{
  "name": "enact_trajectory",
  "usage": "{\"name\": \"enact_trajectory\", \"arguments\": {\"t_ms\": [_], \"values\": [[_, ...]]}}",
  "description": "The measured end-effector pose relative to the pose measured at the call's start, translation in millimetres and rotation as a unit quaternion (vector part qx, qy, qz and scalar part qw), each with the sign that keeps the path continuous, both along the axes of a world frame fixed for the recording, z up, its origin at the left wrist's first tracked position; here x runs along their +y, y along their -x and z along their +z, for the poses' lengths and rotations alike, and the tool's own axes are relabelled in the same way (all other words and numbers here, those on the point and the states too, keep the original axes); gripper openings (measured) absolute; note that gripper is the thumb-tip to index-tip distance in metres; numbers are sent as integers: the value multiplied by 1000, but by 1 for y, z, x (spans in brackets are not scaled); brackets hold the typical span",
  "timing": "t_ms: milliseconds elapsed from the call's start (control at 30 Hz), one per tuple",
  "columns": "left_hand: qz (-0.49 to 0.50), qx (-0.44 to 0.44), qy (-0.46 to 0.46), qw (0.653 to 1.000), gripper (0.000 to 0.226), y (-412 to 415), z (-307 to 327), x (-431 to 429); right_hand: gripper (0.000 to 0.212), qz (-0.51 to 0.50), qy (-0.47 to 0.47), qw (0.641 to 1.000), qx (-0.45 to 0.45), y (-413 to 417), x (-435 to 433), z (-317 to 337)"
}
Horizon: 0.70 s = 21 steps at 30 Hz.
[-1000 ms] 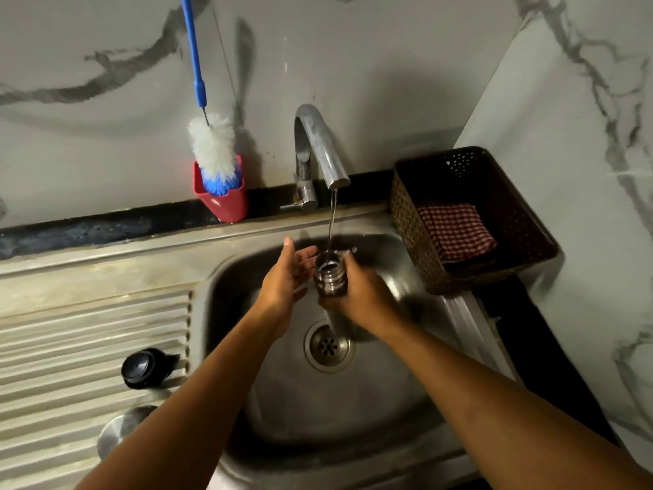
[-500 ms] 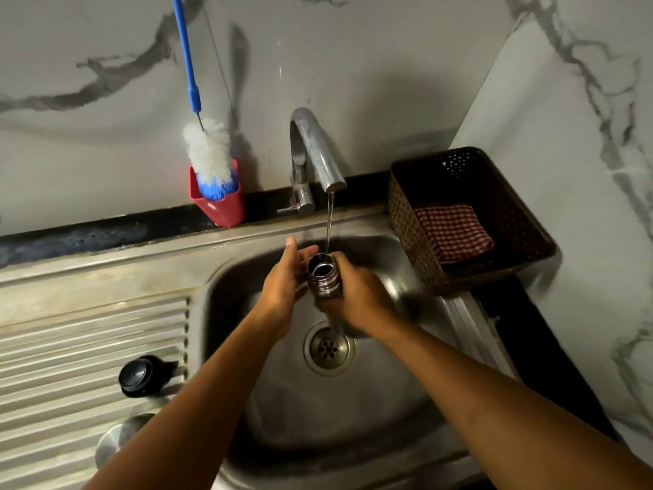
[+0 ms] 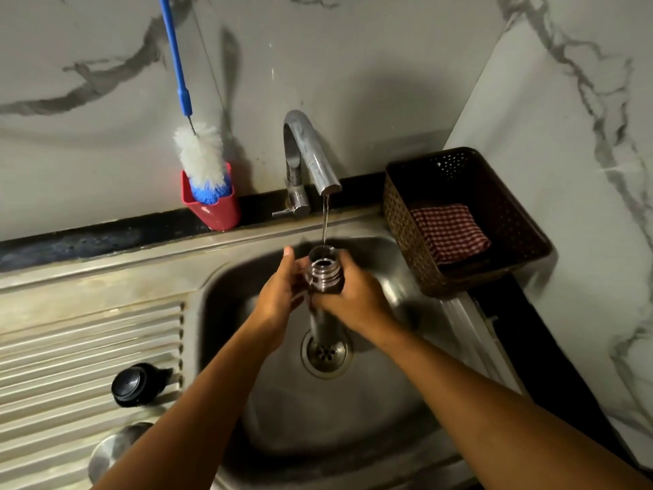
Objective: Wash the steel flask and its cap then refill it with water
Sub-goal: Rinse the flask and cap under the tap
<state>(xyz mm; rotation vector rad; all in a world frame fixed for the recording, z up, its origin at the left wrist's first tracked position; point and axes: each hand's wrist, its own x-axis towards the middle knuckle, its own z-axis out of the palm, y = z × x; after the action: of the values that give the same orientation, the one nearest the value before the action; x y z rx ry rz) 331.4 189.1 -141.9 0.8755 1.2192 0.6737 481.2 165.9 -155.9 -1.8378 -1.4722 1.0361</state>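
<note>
The steel flask (image 3: pixel 323 277) stands upright over the sink basin (image 3: pixel 353 401), its open threaded mouth under a thin stream from the tap (image 3: pixel 311 153). My right hand (image 3: pixel 357 298) grips the flask just below the neck. My left hand (image 3: pixel 281 295) touches the flask's left side with fingers fairly straight. The black cap (image 3: pixel 132 383) lies on the ribbed drainboard at the left, apart from both hands.
A red cup (image 3: pixel 215 206) with a blue-handled bottle brush (image 3: pixel 201 160) stands behind the sink. A dark basket (image 3: pixel 399 206) with a checked cloth (image 3: pixel 448 233) sits at the right. A round steel piece (image 3: pixel 113 450) lies on the drainboard (image 3: pixel 70 348). The drain (image 3: pixel 327 353) is below the flask.
The flask stays under the stream with both hands on it. My left hand's fingers have closed in slightly against the flask's side.
</note>
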Motion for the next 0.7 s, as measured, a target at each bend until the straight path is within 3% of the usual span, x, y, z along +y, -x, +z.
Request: {"name": "enact_trajectory", "arguments": {"t_ms": [67, 133, 200, 300, 400, 567, 700], "values": [[-22, 12, -2, 1000, 58, 0, -1, -3, 64, -75, 16, 986, 150, -5, 5, -1], [-44, 15, 8, 999, 45, -2, 3, -7, 57, -121, 91, 946, 286, -8, 9, -1], [-80, 20, 25, 996, 37, -2, 0, -6, 62, -143, 196, 905, 349, -7, 9, -3], [-93, 9, 66, 993, 29, 1, -9, -10, 69, -180, 262, 863, 393, 1, 5, -12], [-85, -5, 93, 992, 43, 3, -17, -11, 68, -218, 294, 824, 432, 8, 5, -14], [-61, -32, 111, 991, 24, 1, -24, -5, 56, -250, 308, 795, 459, 7, 2, -9], [-29, -68, 118, 990, 40, -5, -20, 0, 65, -271, 336, 779, 455, 5, 15, -2]]}}
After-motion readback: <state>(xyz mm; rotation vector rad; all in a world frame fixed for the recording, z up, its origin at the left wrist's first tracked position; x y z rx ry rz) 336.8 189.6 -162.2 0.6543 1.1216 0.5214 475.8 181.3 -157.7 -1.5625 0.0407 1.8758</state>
